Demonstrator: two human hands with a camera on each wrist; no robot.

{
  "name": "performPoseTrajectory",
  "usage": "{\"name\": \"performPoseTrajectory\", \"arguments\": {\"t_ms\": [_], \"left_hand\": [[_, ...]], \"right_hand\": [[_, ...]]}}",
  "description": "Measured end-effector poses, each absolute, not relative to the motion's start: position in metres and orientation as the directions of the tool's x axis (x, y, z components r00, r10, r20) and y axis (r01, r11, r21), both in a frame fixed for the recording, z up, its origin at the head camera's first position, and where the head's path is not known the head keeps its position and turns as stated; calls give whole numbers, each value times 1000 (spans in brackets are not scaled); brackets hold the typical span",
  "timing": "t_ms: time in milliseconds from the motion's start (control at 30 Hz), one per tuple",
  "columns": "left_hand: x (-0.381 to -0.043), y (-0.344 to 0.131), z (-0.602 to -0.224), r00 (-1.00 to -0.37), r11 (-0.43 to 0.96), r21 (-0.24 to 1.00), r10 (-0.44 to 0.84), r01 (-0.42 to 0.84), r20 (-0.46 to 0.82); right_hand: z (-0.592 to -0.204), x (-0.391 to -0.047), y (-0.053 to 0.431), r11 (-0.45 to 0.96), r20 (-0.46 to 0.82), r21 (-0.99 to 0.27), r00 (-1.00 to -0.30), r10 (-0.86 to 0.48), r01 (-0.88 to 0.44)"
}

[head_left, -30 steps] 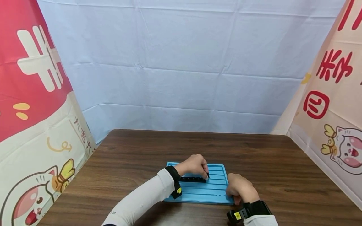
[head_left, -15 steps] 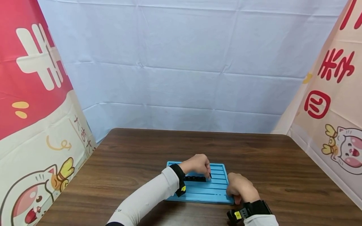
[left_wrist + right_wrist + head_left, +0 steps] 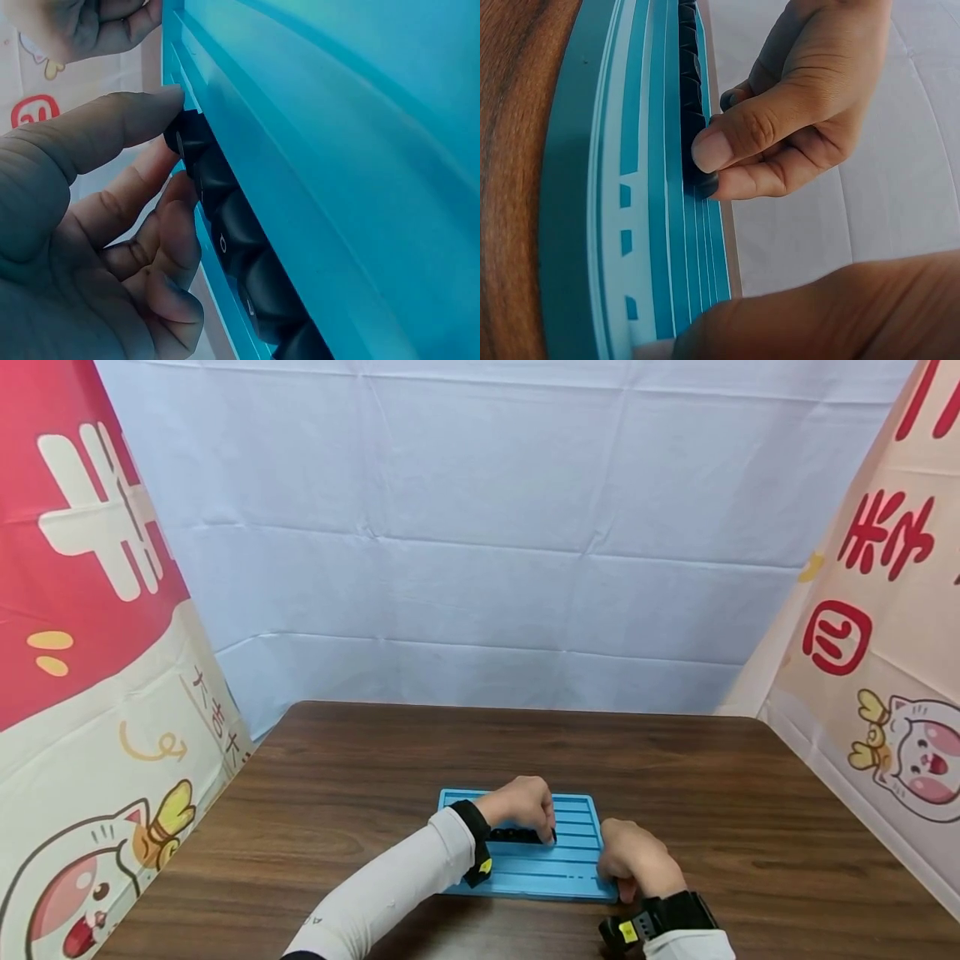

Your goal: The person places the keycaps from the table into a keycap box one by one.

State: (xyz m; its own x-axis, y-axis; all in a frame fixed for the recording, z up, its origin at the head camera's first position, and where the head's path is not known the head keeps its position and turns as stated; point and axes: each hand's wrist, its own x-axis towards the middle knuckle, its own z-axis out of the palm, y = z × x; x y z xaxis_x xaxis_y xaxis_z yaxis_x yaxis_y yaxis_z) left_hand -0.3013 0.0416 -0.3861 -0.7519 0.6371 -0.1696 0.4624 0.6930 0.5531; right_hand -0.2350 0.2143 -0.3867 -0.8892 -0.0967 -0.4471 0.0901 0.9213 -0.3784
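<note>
In the head view a light-blue grooved tray lies on the table. A row of black keycaps sits along one of its grooves, partly hidden behind my left wrist. My left hand pinches the end keycap between thumb and index finger, at the row's right end. The left wrist view shows it touching the neighbouring cap, some of which bear pale markings. My right hand holds the tray's right edge with bent fingers; its fingertips are mostly hidden in the right wrist view.
The brown wooden table extends around the tray. A pale-blue cloth hangs behind it, with printed cloths on the left and right. The tray's near grooves hold no keycaps where visible.
My left hand moved right along the groove, then slightly back left and down, bringing its keycap against the row's end. The right hand stays at the tray's edge.
</note>
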Motion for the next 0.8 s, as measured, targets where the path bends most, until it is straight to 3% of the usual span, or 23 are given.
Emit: {"name": "performPoseTrajectory", "arguments": {"t_ms": [800], "left_hand": [[-300, 44, -391, -761, 721, 527, 618, 449, -196]], "right_hand": [[-385, -233, 214, 921, -442, -378, -893, -90, 95]]}}
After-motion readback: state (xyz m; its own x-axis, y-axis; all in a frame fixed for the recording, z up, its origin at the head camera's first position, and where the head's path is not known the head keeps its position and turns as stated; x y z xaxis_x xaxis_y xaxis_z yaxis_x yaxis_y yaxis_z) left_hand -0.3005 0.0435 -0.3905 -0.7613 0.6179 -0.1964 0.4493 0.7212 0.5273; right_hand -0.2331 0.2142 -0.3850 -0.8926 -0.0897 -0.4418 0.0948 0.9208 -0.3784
